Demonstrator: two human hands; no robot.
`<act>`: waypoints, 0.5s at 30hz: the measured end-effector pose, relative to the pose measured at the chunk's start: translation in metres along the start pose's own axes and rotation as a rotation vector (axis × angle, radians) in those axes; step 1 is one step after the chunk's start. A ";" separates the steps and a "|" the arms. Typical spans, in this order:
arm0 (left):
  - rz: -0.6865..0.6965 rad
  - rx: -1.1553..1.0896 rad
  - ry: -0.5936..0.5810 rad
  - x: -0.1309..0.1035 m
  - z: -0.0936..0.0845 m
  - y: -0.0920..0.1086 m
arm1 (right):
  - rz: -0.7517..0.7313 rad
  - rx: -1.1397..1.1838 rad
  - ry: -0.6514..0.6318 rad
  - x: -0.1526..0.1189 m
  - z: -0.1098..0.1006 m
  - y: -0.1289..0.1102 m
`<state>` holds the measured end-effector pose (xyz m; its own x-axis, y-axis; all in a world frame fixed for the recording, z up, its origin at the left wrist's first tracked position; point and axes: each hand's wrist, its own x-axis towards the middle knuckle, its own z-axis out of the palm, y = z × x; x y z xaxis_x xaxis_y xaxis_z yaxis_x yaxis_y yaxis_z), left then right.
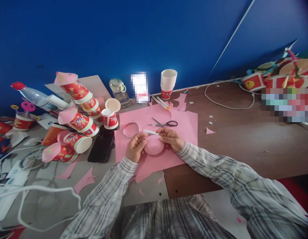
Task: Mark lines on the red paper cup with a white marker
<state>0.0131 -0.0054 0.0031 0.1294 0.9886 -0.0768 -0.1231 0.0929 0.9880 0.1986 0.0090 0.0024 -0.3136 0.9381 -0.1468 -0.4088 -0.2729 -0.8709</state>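
A rounded pink paper piece (154,146) is held between my two hands above a large pink sheet (189,132). My left hand (136,146) pinches its left edge, and my right hand (172,138) pinches its upper right edge. Just behind the piece lies a white tube (150,132), its right end near my right fingers. Black scissors (162,124), partly opened, rest on the sheet beyond my hands. A clear ring (131,129) lies on the sheet to the left.
Red paper cups with pink tops (78,121) stand and lie at the left, beside a black phone (101,146). A cup stack (168,83), two markers (161,103) and a water bottle (119,93) are at the back. A white cable (228,107) curves at the right.
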 end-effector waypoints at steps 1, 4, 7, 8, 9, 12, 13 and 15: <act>-0.001 0.002 -0.003 0.000 0.000 0.001 | 0.003 -0.003 0.009 0.000 0.000 0.000; -0.003 0.009 -0.010 -0.001 0.001 0.003 | 0.009 -0.015 0.023 0.000 0.001 -0.001; 0.006 0.014 -0.004 -0.001 0.002 0.004 | 0.015 -0.027 -0.002 -0.002 0.002 -0.002; 0.010 0.016 0.000 -0.001 0.002 0.004 | 0.021 -0.030 -0.013 -0.003 0.002 -0.002; 0.016 0.018 0.005 -0.001 0.002 0.005 | 0.030 -0.033 -0.022 -0.003 0.002 -0.001; 0.029 0.031 0.017 -0.001 0.001 0.005 | 0.049 -0.034 -0.014 -0.004 0.002 0.000; 0.034 0.036 0.019 -0.001 0.001 0.005 | 0.051 -0.036 -0.003 -0.003 0.002 0.000; 0.046 0.049 0.023 -0.001 0.001 0.005 | 0.053 -0.045 0.018 -0.002 0.000 0.000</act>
<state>0.0137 -0.0063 0.0081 0.1019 0.9942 -0.0338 -0.0804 0.0421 0.9959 0.1992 0.0067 0.0031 -0.3182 0.9264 -0.2016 -0.3529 -0.3131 -0.8818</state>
